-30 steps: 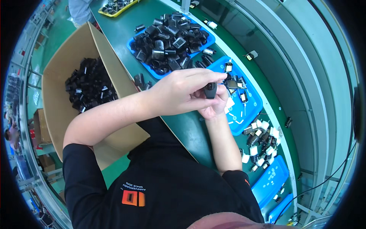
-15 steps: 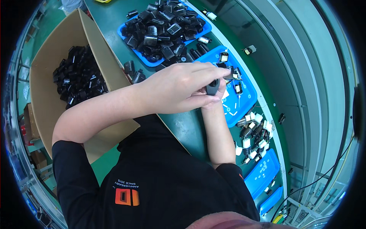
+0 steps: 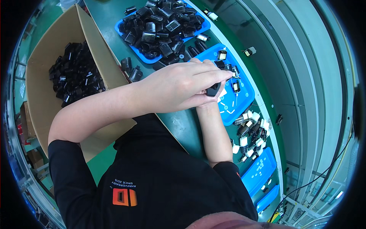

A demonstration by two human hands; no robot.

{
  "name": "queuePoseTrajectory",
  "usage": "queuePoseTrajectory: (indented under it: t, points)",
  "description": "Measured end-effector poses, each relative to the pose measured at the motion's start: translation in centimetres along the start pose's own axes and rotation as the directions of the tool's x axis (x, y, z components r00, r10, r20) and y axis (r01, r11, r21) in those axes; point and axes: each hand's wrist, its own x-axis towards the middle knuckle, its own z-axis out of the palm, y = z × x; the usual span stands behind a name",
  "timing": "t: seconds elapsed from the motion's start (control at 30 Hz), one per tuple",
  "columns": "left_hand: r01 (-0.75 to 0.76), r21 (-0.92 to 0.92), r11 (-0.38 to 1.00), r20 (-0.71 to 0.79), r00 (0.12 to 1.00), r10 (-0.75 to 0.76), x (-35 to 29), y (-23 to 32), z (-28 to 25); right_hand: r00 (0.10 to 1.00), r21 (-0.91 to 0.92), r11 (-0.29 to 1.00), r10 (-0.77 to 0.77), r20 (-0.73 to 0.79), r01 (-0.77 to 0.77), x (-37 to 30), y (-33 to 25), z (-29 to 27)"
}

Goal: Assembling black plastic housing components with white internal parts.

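My left hand (image 3: 183,86) reaches across from the left with its fingers closed round a black plastic housing (image 3: 213,90), whose end shows between thumb and forefinger. Beneath it is my right hand (image 3: 208,100), closed against the same housing; most of its fingers are hidden by the left. Just beyond the hands lies a blue tray (image 3: 245,89) with small motor-like parts (image 3: 236,86), white washers and short white sticks in it.
A blue tray (image 3: 145,59) heaped with black housings (image 3: 166,26) stands at the far side. Left of the bench is a cardboard box (image 3: 42,72) of dark parts. White-capped assemblies (image 3: 252,131) and a blue washer tray (image 3: 254,182) lie to the right.
The hands stay together on the housing, which has tipped slightly between them. The whole view has shifted a little.
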Motion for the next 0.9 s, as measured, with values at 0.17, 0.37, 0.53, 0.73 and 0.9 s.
queuePoseTrajectory:
  t: [0.17,0.37,0.53,0.73,0.9]
  points:
    - [0.104,-0.011,0.995,0.073,0.992,-0.103,0.0,0.1,-0.2,0.983,-0.006,0.994,0.106,0.147,-0.106,0.3,-0.7,-1.3]
    - [0.100,-0.023,0.995,0.070,0.993,-0.098,0.1,-0.2,-0.2,0.982,0.035,0.994,0.112,-0.149,-0.108,-0.2,-0.7,0.6]
    - [0.187,-0.164,0.969,0.095,0.980,-0.173,0.4,0.0,-0.2,0.980,-0.050,0.997,0.068,0.187,-0.059,0.5,-0.8,-1.8]
    - [0.228,-0.182,0.957,0.073,0.973,-0.218,-0.3,-0.3,-0.3,0.918,-0.145,0.989,0.070,0.389,-0.014,1.0,-1.4,-0.1]
    - [0.155,-0.217,0.964,-0.101,0.978,-0.180,-0.3,-1.8,-0.5,0.958,-0.719,0.661,-0.285,0.023,0.214,0.4,-2.1,3.1]
